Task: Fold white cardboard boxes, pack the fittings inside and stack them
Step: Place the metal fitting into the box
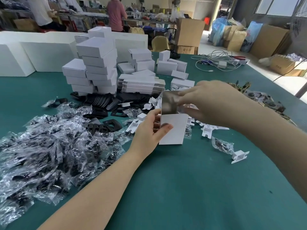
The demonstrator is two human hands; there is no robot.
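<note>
Both grips clamp the white box [172, 130]; right hand [214, 103] fingertips blurred.

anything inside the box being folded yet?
Cannot tell. The white box is held upright by the left hand, while the right hand works its grey-lined top flap. The flap and fingers cover the opening, so the interior is hidden.

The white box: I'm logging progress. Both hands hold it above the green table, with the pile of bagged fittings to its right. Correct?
Not quite. In the head view the pile of bagged fittings lies left of the white box, which the left hand and right hand hold above the green table.
</note>
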